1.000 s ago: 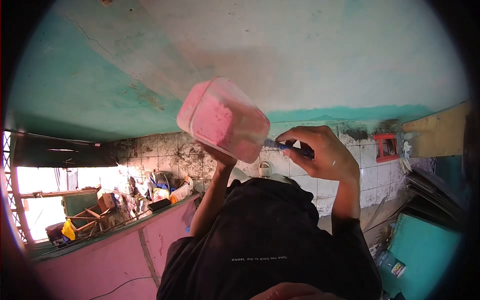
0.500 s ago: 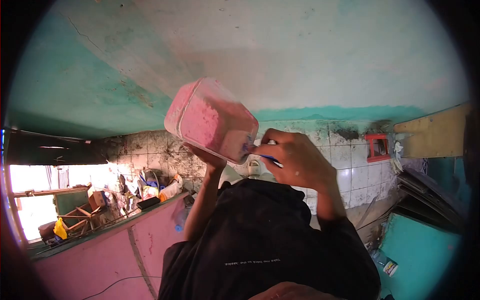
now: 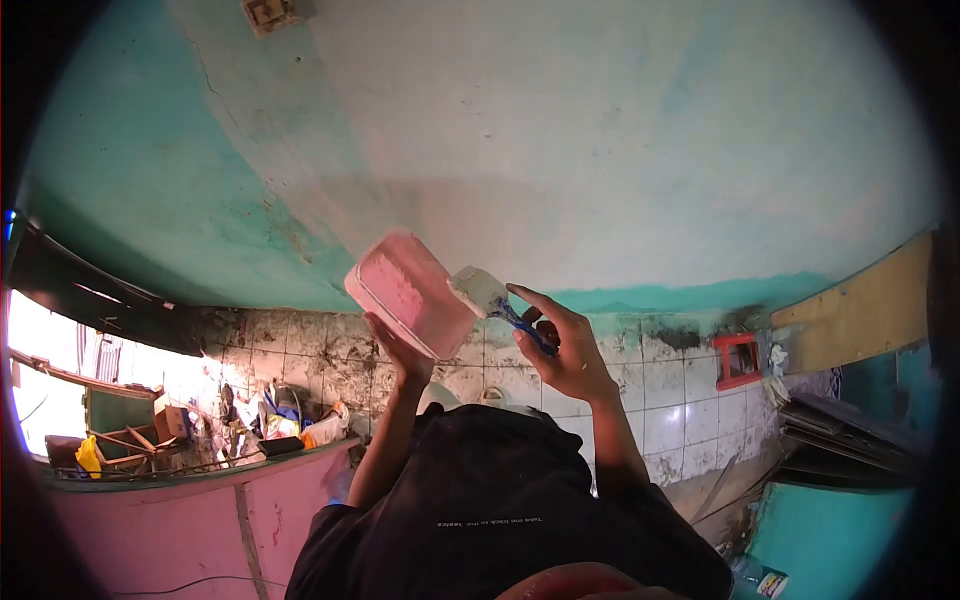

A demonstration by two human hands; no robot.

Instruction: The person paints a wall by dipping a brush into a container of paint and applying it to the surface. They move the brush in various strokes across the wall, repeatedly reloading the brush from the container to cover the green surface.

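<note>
My left hand [image 3: 403, 352] grips a pink plastic tub [image 3: 440, 318] from below and the left, its open mouth tilted up towards me. Pale pink residue coats the tub's inside walls. In my right hand [image 3: 568, 358] is a putty knife [image 3: 480, 291] with a blue handle, the forefinger stretched along it. Whitish paste covers the wide blade, thickest at its left edge. The blade overlaps the tub's right rim in this view. Behind both rises a wall [image 3: 600, 150] with patchy whitish coating over turquoise paint.
White, stained tiles [image 3: 650, 400] line the floor below. A red frame [image 3: 737, 361] stands at the wall's foot on the right, near a tan board [image 3: 855, 308]. On the left, a pink partition [image 3: 150, 530] has clutter behind it. A plastic bottle [image 3: 760, 580] lies at lower right.
The putty knife has come out of the tub, and paste now shows on its blade. Both hands and the tub sit lower in view, and more of the wall shows above.
</note>
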